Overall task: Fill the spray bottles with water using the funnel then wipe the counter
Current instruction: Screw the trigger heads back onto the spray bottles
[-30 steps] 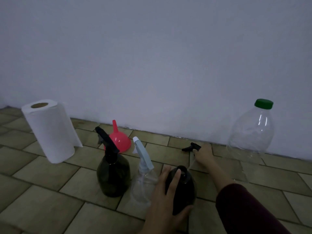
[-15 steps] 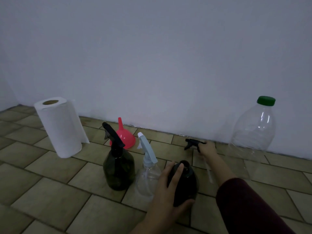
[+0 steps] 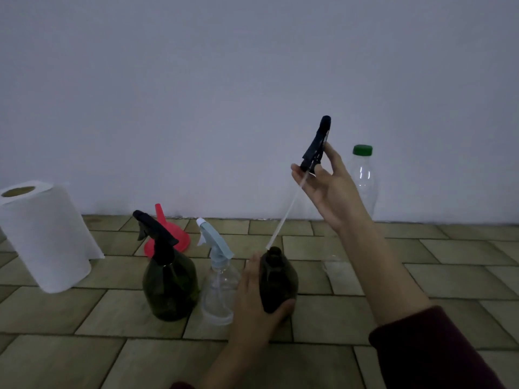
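Three spray bottles stand on the tiled counter [image 3: 421, 279]. A dark bottle [image 3: 168, 284] with a black trigger head is on the left, and a clear bottle [image 3: 219, 293] with a pale blue head stands in the middle. My left hand [image 3: 252, 307] grips the open dark bottle [image 3: 278, 282] on the right. Above it, my right hand [image 3: 328, 186] holds the black spray head [image 3: 316, 147] in the air. The tip of its white dip tube [image 3: 283, 217] hangs just over the bottle's mouth. A red funnel [image 3: 168, 234] lies upside down behind the bottles.
A paper towel roll [image 3: 45, 237] stands at the left. A clear plastic bottle [image 3: 363, 178] with a green cap stands by the white wall at the right, partly behind my right hand.
My right hand picked the black spray head up off the counter and raised it above the open dark bottle. The left hand kept its hold on that bottle.
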